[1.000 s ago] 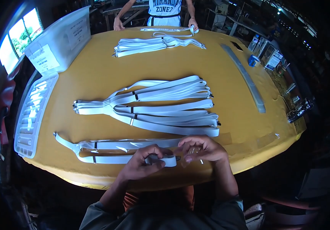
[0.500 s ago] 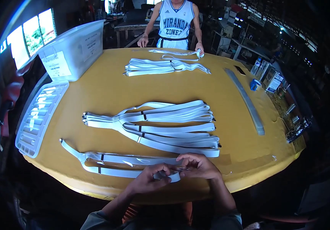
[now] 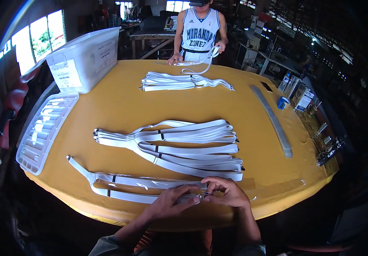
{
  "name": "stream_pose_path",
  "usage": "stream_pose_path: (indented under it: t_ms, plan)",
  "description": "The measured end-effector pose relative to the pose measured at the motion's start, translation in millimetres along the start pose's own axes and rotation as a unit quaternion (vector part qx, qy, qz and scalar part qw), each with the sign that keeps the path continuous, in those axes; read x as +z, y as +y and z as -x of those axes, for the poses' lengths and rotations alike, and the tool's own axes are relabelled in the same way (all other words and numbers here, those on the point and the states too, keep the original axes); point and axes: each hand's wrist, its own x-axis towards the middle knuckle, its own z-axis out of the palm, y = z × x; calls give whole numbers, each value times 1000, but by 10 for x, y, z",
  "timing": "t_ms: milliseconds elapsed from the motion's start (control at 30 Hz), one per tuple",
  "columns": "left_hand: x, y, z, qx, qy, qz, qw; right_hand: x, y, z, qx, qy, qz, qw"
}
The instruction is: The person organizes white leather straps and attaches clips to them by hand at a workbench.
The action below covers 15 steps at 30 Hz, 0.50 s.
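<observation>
White suspenders (image 3: 126, 197) lie near the table's front edge, with a clear plastic strip along their upper strap. My left hand (image 3: 171, 202) is closed around the right end of the lower strap, where a metal clip (image 3: 200, 197) shows between the hands. Fingers of my right hand (image 3: 224, 193) pinch at the clip; what they hold is too small to make out. Just beyond both hands, a large bundle of white suspenders (image 3: 179, 147) spreads across the table.
A person (image 3: 200, 32) across the yellow table (image 3: 107, 100) holds a white strap. A second bundle (image 3: 171, 81) lies before them. At left are a plastic bin (image 3: 85, 59) and its lid (image 3: 47, 132); at right, a long clear strip (image 3: 271, 119), tape (image 3: 283, 102) and cans (image 3: 304, 99).
The white loop at my left hand has turned, and a metal clip now shows between my hands. Across the table, the person has raised a strap off the surface. The camera view has shifted slightly.
</observation>
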Motion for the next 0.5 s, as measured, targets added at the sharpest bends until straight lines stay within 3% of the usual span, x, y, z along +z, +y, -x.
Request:
stream_pose_path:
  t_ms: [133,367,500]
  plan:
    - [19,-88,-11,-3,-18,-56,998,11,-22,13,7,0,0,1000]
    - [30,-73,-8,-16,-17,10,1000,16,-29,-2,2,-10,24,1000]
    - [40,-110,12,-8,11,64,998,-56,-29,16,14,3,-29,999]
